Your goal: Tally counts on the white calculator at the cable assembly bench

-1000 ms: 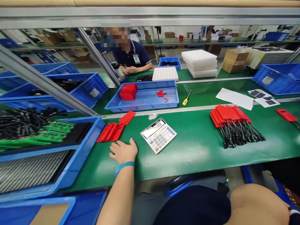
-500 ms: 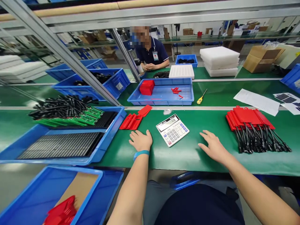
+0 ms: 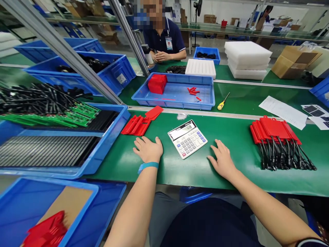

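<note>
The left hand [image 3: 148,150], fingers spread, is just beside the red covers [image 3: 138,125]; the right hand [image 3: 223,160], fingers apart, is near the calculator [image 3: 188,141], which lies on the worktop [image 3: 185,173] between both hands. Beyond stands a blue tray [image 3: 177,105]; farther right lie cabled packs [image 3: 275,131].

Bright, even light; soft glare on green tabletop [image 3: 186,173]; left edge blurred, corners stretched.

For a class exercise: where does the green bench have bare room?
Bare green bench lies between the right hand and the cabled red pieces, and between calculator and the near edge. Crowded: around the left hand, loose red pieces and circuit-board tray.
</note>
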